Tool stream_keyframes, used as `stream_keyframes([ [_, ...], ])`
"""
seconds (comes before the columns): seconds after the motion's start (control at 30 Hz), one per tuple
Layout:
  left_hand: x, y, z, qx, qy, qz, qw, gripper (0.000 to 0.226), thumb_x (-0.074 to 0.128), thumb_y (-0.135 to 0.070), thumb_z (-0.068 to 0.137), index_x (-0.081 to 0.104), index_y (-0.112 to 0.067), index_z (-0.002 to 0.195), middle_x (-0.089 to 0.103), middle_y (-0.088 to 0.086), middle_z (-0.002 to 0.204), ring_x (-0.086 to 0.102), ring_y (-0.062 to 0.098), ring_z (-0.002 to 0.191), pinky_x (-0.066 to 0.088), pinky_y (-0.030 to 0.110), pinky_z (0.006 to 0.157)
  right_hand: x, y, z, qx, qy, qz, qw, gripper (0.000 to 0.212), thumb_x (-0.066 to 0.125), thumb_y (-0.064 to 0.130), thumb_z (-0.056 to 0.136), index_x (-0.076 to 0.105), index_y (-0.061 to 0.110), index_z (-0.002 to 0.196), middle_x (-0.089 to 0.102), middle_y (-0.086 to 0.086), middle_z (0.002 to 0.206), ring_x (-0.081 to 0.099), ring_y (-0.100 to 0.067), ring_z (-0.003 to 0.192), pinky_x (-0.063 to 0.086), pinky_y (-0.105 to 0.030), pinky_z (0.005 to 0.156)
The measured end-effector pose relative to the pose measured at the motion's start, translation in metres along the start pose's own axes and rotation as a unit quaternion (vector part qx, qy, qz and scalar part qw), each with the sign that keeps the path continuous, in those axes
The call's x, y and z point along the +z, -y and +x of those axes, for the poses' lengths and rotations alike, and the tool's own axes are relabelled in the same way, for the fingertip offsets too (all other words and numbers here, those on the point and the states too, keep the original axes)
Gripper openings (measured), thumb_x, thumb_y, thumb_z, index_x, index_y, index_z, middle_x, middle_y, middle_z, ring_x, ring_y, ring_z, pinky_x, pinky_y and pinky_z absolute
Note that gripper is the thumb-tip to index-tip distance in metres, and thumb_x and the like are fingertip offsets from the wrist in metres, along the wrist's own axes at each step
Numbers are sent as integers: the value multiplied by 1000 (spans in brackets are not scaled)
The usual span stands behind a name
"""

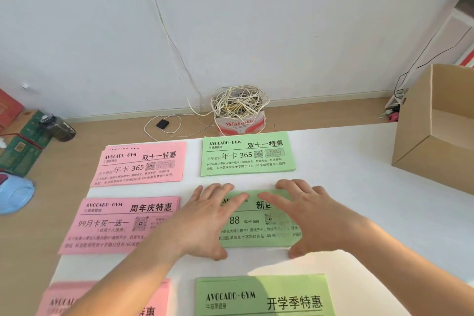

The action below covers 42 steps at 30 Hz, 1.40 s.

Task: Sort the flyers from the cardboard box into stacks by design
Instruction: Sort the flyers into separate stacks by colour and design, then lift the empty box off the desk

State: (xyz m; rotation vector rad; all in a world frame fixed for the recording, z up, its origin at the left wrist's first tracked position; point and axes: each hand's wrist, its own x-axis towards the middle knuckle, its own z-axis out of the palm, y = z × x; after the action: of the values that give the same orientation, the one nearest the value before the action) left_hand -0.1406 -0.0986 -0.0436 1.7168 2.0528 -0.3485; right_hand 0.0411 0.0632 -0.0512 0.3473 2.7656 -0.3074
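Six flyer stacks lie in two columns on the white table [359, 187]. The left column is pink: a far stack [139, 164], a middle stack [115, 224] and a near stack [107, 299]. The right column is green: a far stack [247, 154], a middle stack [259, 223] and a near stack [264, 296]. My left hand [207, 218] and my right hand [305, 213] rest flat, fingers spread, on the two ends of the middle green stack, thumbs at its near edge. The cardboard box [436, 131] stands open at the right; its visible inside looks empty.
A tangle of white cable [239, 102] sits on a small carton on the floor behind the table. A black adapter [162, 123] lies beside it. Boxes and a dark bottle [57, 126] are at the left, with a blue object [15, 192] nearer.
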Motion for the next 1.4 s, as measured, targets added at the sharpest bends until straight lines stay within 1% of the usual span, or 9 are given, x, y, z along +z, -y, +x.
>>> stream_keyframes([
  [0.3,1,-3,0,9,-22,-4,1000,113,72,-43,63,-2,-33,147,10,-2,145,9,20,137,2,47,117,0,3,1,3,-9,3,1000,103,66,57,67,3,42,146,19,1,145,21,-20,133,33,-40,104],
  [0.47,1,-5,1,-2,-20,-8,1000,118,73,-41,61,-8,-34,147,12,-3,143,11,21,137,0,47,117,-1,3,1,9,-3,19,1000,107,70,56,65,2,43,147,18,1,147,18,-20,136,29,-41,108],
  [0.6,-6,-4,-8,-15,-16,-53,998,116,72,-47,69,-12,-34,147,0,-4,154,2,18,143,1,37,118,-7,3,-12,52,-16,99,994,103,69,60,71,0,46,147,9,8,154,5,-15,142,24,-44,113],
  [0.7,-15,-3,-17,-10,-152,-155,976,85,65,-41,83,11,-32,149,16,-10,153,16,11,140,8,19,111,-13,1,-36,113,-87,174,974,88,63,56,81,7,45,147,19,10,152,14,-12,139,28,-38,111],
  [0.8,-22,-8,-27,7,-297,-226,927,35,59,-28,91,55,-33,125,51,-21,124,48,-1,113,33,16,98,-10,1,-68,191,-181,258,930,70,61,48,87,22,42,145,41,8,140,39,-11,126,36,-30,102],
  [0.93,-35,-36,-35,56,-329,-285,899,18,60,-19,90,71,-31,97,64,-26,92,59,-5,85,46,16,81,0,12,-120,292,-263,281,876,55,59,43,89,35,41,138,52,10,125,50,-8,111,46,-35,94],
  [1.13,-62,-92,-21,166,-332,-271,888,23,59,-8,87,73,-25,93,69,-17,91,60,-1,84,50,24,81,11,14,-180,411,-258,157,860,66,51,43,93,19,33,149,26,10,153,23,-18,139,29,-31,108],
  [1.27,-79,-139,5,221,-314,-224,896,23,57,-10,87,71,-24,100,68,-9,98,61,8,89,48,27,84,25,-6,-205,485,-208,166,833,78,51,42,93,-2,35,150,1,5,160,2,-22,145,33,-42,109],
  [1.4,-92,-184,54,226,-264,-126,929,31,52,-24,91,59,-28,121,59,-1,116,55,18,107,44,33,92,17,-39,-213,477,-254,138,830,84,54,36,92,-5,34,150,-2,6,160,8,-24,144,43,-41,101],
])
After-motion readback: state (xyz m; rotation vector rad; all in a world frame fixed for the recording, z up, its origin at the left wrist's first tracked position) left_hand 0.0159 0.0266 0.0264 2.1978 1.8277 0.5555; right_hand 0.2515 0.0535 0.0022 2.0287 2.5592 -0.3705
